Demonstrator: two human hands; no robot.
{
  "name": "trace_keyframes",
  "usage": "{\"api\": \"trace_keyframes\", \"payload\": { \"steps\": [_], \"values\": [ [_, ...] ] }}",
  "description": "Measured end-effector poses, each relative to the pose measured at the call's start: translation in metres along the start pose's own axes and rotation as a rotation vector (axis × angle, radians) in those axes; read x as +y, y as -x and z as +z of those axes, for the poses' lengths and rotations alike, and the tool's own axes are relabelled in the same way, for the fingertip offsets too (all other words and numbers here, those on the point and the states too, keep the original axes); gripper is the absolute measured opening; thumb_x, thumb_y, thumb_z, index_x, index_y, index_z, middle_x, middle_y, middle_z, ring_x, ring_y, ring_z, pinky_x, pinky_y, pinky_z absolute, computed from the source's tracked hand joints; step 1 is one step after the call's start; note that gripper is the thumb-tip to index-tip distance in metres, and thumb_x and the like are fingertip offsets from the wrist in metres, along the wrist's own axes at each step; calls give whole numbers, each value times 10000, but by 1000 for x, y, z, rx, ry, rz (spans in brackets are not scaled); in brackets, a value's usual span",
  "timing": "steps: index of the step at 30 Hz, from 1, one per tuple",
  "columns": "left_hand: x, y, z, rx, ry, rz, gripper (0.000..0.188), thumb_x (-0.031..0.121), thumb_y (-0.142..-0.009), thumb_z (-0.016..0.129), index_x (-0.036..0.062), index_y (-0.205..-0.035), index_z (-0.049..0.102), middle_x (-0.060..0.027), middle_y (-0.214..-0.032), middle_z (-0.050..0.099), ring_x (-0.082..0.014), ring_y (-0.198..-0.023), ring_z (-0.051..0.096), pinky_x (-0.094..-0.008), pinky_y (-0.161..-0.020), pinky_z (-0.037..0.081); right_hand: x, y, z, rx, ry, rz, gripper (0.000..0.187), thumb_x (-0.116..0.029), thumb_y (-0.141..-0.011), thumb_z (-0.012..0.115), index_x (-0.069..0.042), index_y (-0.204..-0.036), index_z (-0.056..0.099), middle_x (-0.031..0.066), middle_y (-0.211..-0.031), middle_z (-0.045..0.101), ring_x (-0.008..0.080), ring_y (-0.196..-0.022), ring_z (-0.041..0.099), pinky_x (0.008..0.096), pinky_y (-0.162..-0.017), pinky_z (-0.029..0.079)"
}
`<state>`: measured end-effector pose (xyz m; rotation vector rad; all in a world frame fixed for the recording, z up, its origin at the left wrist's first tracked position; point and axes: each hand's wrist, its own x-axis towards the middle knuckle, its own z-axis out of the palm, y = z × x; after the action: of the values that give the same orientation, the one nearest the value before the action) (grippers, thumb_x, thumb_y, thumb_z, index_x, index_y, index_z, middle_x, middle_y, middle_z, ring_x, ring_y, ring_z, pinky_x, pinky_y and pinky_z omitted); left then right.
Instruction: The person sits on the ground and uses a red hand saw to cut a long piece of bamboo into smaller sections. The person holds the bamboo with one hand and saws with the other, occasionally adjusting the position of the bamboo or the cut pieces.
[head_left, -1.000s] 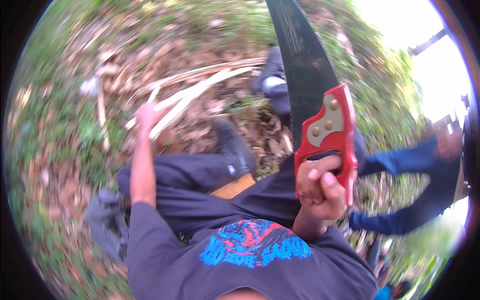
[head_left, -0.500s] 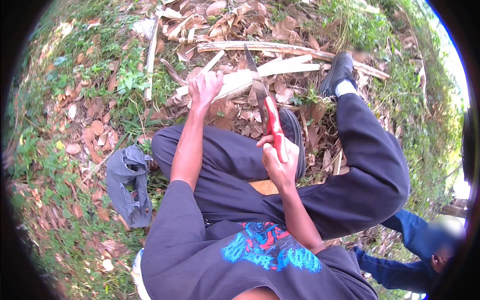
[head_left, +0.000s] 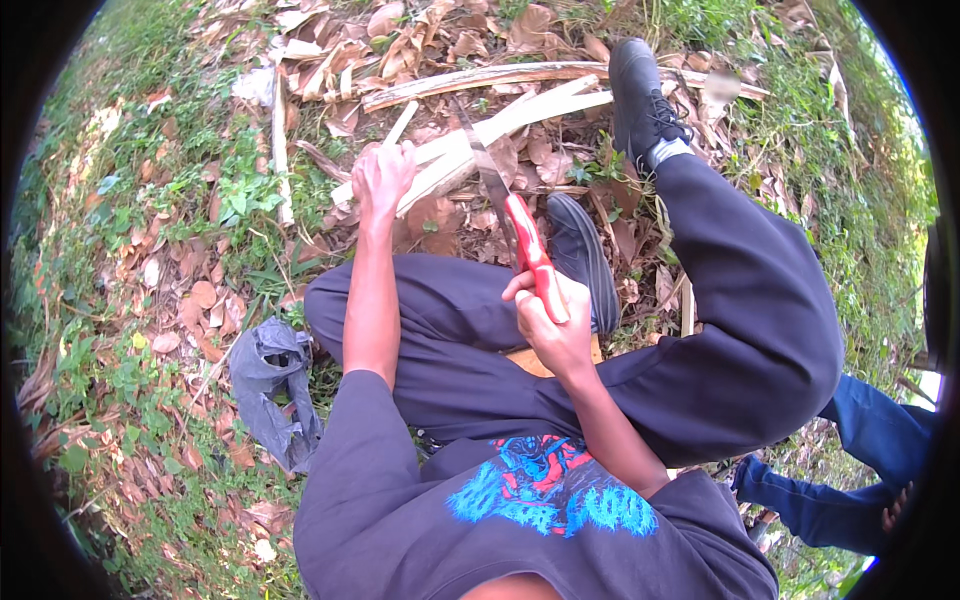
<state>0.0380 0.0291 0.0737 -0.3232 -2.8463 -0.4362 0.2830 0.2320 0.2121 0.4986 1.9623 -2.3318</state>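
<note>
My left hand is closed around a pale wooden strip, whose end sticks out beyond the fist. Gripped in my right hand is a hand saw with a red handle, its dark narrow blade pointing up and away to the left. The blade lies across the view of several split wood pieces on the ground; whether it touches them I cannot tell. My right index finger reaches along the handle's side.
A long bark-edged stick lies beyond the wood pieces, and another stick lies left. My dark shoes flank the pile's right end. A torn grey plastic bag sits by my left knee. Another person's blue-clad legs are at lower right.
My right foot has shifted farther out, onto the long stick's line. Both hands keep their grips, and the saw has swung slightly left in the view.
</note>
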Motion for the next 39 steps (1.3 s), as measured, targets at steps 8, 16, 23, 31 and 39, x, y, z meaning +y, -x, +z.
{"api": "trace_keyframes", "payload": {
  "steps": [8, 16, 23, 31, 39],
  "values": [
    [-3, 4, 4, 180, 13, 103, 397, 285, -891, 582, 8, -621, 672, -219, -593, 631, -371, -535, 642, -466, -558, 520, -11, -6, -5, -22, -127, 90, 108, -30, -876, 560, 22, -843, 648, -43, -617, 533, 25, -501, 455, 215, -468, 359],
    [-12, 6, 13, 51, -99, 42, 338, 307, -891, 598, 25, -739, 707, -200, -719, 673, -371, -598, 662, -456, -586, 537, -13, -18, -1, 33, 170, -96, 102, -7, -863, 571, 29, -792, 635, 41, -613, 568, 99, -508, 519, 272, -490, 407],
    [-4, 2, 13, 92, -53, 36, 403, 284, -892, 569, 34, -590, 664, -171, -562, 622, -323, -516, 634, -438, -514, 499, -14, -2, 16, 64, 211, -219, 131, 36, -803, 595, 19, -678, 562, 179, -585, 563, 273, -487, 585, 375, -512, 458],
    [-12, 5, 17, 193, -51, 111, 401, 287, -889, 562, 39, -592, 666, -174, -574, 624, -351, -526, 627, -466, -565, 521, 14, -9, 16, 47, 248, -234, 152, 29, -823, 516, 21, -706, 613, 38, -608, 591, 120, -560, 566, 273, -578, 456],
    [0, 5, 8, -31, -126, -14, 425, 316, -898, 522, 32, -639, 705, -189, -647, 671, -348, -601, 666, -470, -601, 534, 23, -6, 24, 10, 331, -413, 119, -19, -833, 565, 23, -722, 560, 76, -565, 550, 147, -498, 540, 340, -501, 424]
  ]
}}
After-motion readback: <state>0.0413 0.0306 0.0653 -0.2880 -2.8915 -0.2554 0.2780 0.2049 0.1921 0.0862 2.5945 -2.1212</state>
